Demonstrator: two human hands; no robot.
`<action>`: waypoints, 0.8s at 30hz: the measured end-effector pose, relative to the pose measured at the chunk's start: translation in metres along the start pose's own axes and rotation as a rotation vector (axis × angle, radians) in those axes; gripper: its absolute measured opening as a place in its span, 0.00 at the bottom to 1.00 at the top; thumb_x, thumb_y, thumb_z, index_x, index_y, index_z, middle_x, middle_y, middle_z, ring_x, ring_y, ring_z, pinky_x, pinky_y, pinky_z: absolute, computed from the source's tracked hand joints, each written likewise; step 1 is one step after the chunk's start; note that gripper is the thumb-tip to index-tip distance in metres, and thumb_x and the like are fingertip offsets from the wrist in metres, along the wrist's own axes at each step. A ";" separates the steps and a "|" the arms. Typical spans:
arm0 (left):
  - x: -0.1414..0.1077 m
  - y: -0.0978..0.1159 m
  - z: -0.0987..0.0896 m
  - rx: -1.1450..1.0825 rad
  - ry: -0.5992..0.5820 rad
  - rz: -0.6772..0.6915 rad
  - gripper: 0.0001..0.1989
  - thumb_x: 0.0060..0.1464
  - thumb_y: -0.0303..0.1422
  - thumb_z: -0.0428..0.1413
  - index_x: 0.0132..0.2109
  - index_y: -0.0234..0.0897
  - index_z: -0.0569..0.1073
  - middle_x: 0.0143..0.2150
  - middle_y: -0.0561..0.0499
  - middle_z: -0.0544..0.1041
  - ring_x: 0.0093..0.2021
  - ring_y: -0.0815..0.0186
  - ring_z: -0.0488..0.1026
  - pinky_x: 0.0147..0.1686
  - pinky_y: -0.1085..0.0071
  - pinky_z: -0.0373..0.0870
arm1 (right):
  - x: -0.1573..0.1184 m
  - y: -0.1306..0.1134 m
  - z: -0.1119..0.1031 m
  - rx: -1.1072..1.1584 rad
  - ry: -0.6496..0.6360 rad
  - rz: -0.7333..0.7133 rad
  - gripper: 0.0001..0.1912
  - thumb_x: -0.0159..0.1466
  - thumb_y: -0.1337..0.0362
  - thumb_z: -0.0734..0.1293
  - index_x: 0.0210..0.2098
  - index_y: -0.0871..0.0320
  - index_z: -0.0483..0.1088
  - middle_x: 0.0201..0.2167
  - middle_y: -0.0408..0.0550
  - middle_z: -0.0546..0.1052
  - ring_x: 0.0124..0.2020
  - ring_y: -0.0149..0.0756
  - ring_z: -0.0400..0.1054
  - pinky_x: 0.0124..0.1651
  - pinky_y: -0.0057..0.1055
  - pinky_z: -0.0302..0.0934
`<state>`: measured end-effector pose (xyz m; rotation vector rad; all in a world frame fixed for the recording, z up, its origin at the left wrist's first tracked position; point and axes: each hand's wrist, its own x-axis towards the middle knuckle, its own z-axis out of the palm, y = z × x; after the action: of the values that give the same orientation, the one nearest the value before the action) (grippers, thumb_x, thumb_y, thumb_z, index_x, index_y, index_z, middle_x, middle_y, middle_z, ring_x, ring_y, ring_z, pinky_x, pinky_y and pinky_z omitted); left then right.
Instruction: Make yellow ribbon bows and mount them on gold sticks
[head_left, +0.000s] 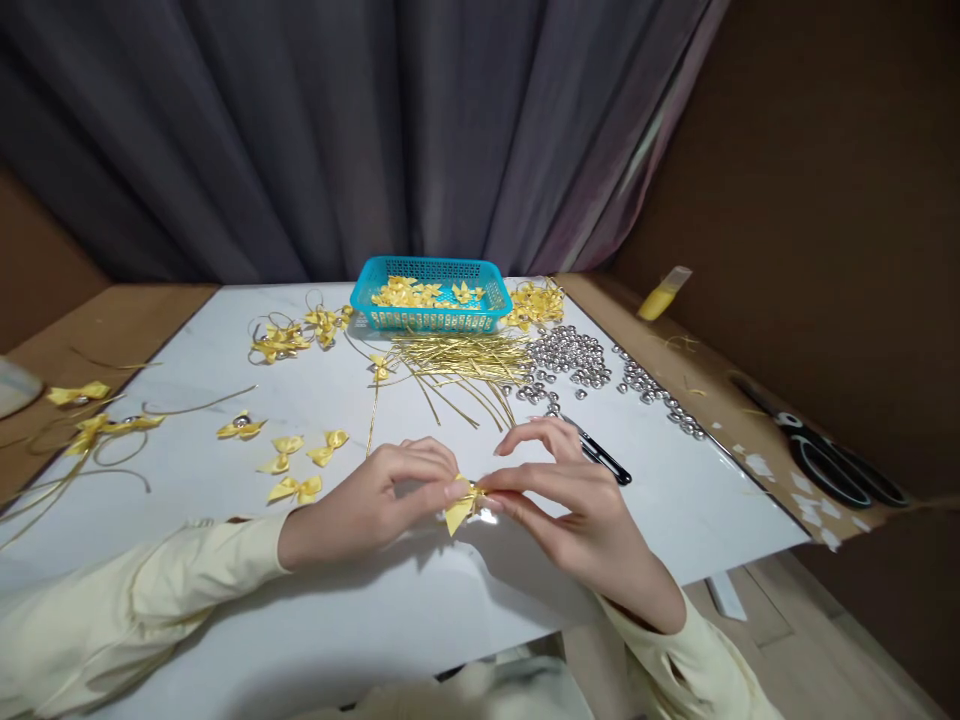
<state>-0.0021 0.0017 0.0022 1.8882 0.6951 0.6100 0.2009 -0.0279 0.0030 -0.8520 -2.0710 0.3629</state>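
Observation:
Near the front of the white table, a yellow ribbon bow point(459, 512) is pinched between both hands. My left hand point(405, 490) grips it from the left, thumb and fingers closed on the ribbon. From the right, the thumb and index finger of my right hand point(570, 500) close on the bow's other side, its remaining fingers raised. What sits at the bow's middle is mostly hidden by the fingertips. Several loose yellow bows point(296, 488) lie left of my left hand, one bow point(241, 427) with a silver bead on it.
A blue basket point(431, 322) of bows stands at the back. In front lie gold cords point(465, 358); silver beads point(570, 355) spread to the right. A black-handled cutter point(604, 460) lies behind my right hand. Scissors point(829, 465) and paper scraps lie at the right edge.

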 end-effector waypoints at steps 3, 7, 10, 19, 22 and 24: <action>0.001 0.001 -0.002 -0.072 -0.050 -0.084 0.17 0.61 0.34 0.47 0.25 0.35 0.66 0.29 0.51 0.67 0.37 0.65 0.66 0.40 0.68 0.63 | 0.001 -0.001 -0.001 -0.008 -0.005 -0.033 0.10 0.57 0.75 0.69 0.35 0.55 0.74 0.26 0.42 0.76 0.41 0.38 0.66 0.50 0.43 0.51; 0.000 0.001 -0.003 -0.062 -0.062 -0.087 0.15 0.60 0.33 0.47 0.26 0.34 0.69 0.30 0.50 0.69 0.39 0.64 0.67 0.42 0.68 0.63 | -0.001 -0.001 0.000 -0.044 -0.010 -0.041 0.08 0.58 0.75 0.69 0.34 0.56 0.74 0.27 0.44 0.76 0.41 0.39 0.66 0.50 0.44 0.51; 0.000 0.001 -0.003 -0.018 -0.066 -0.047 0.15 0.60 0.31 0.47 0.26 0.34 0.69 0.30 0.49 0.69 0.39 0.64 0.67 0.42 0.68 0.63 | -0.002 0.000 0.000 -0.052 -0.014 -0.037 0.07 0.58 0.74 0.69 0.33 0.57 0.75 0.27 0.45 0.76 0.41 0.39 0.67 0.50 0.43 0.52; -0.002 -0.002 -0.004 0.099 -0.044 0.020 0.14 0.59 0.32 0.51 0.27 0.34 0.73 0.30 0.50 0.71 0.40 0.65 0.67 0.44 0.69 0.61 | 0.000 0.000 0.000 -0.046 -0.017 -0.089 0.07 0.59 0.75 0.68 0.34 0.57 0.74 0.23 0.41 0.77 0.41 0.39 0.67 0.51 0.44 0.50; -0.002 -0.002 -0.003 0.119 -0.040 0.018 0.14 0.60 0.31 0.50 0.27 0.34 0.73 0.30 0.50 0.71 0.39 0.66 0.68 0.43 0.69 0.62 | 0.001 0.001 0.000 -0.056 -0.004 -0.109 0.07 0.59 0.75 0.67 0.34 0.58 0.75 0.25 0.43 0.77 0.41 0.39 0.66 0.50 0.44 0.51; -0.002 -0.003 -0.003 0.130 -0.034 0.020 0.14 0.59 0.30 0.51 0.27 0.34 0.74 0.30 0.50 0.71 0.39 0.66 0.68 0.43 0.68 0.62 | 0.001 0.002 0.000 -0.059 -0.003 -0.116 0.08 0.59 0.75 0.67 0.35 0.57 0.75 0.25 0.43 0.77 0.40 0.39 0.66 0.50 0.44 0.51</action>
<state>-0.0060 0.0029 0.0001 2.0230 0.7094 0.5549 0.2013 -0.0263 0.0026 -0.7626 -2.1323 0.2413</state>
